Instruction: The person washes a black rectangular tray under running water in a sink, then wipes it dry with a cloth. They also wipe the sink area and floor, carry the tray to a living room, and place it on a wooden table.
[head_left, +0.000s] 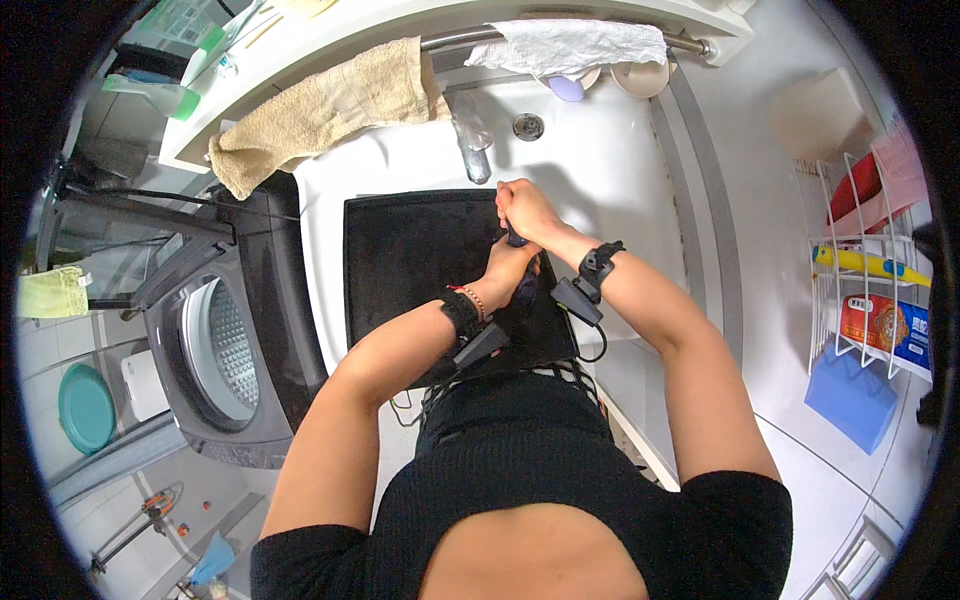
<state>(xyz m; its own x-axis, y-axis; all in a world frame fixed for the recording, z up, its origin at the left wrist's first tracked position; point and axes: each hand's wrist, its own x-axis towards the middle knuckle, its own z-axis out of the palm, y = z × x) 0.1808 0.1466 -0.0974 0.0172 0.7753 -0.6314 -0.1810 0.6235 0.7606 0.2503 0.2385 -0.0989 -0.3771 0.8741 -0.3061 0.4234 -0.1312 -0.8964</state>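
Note:
My left hand and my right hand are both closed around a dark, bunched cloth, with the right one farther from my body. Between the two fists a short stretch of it shows, and a loose end hangs below my left hand. The fists hide most of the cloth. Beneath them lies a flat, black rectangular board in a white wash basin. Just past my right hand is the metal faucet, with the drain beyond it.
A beige towel and a white cloth hang from a metal rail behind the basin. On the left stands a front-loading washing machine with its door open. A white wire rack holds packages on the right wall.

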